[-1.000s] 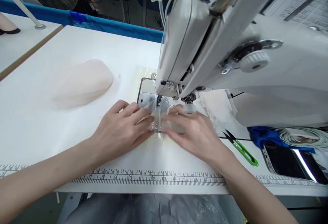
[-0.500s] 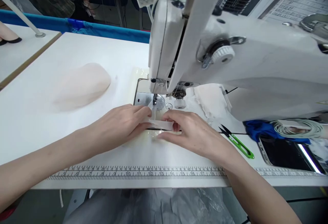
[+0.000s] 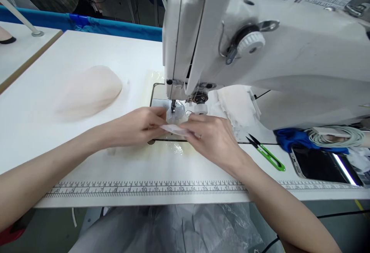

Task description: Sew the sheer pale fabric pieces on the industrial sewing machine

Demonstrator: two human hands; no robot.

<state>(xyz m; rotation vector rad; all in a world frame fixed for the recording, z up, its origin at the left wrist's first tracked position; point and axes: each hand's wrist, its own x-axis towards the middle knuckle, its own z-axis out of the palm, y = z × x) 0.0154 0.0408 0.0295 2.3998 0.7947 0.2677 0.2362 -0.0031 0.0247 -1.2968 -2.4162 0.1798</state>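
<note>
Centrally, a small pale fabric strip (image 3: 175,129) is pinched between the left hand (image 3: 138,126) and the right hand (image 3: 212,139), just in front of the needle (image 3: 173,106) of the sewing machine (image 3: 260,48). Each grip is closed on one end of the strip, which is raised slightly above the surface (image 3: 86,160); its ends are covered by the fingers, and its edges are blurred, so its exact shape cannot be made out. The left hand is held palm down with the thumb and fingertips drawn together toward the right; the right hand is turned inward, knuckles up, fingers curled over the strip. Both forearms are stretched in from the lower corners, the elbows cut off by the frame. The metal needle plate (image 3: 158,104) is partly hidden behind the hands, and the presser foot is hard to distinguish below the machine head. A printed ruler (image 3: 144,187) is seen along the near edge of the surface. To the left a soft pale fabric piece (image 3: 89,91) is lying, blurred. To the right of the right hand, green thread snips (image 3: 267,154) are placed near a stack of white pieces (image 3: 237,108), and beyond them a dark phone (image 3: 320,166), blue cloth (image 3: 289,139) and a coiled cable (image 3: 335,137) are seen, partly cut off.
</note>
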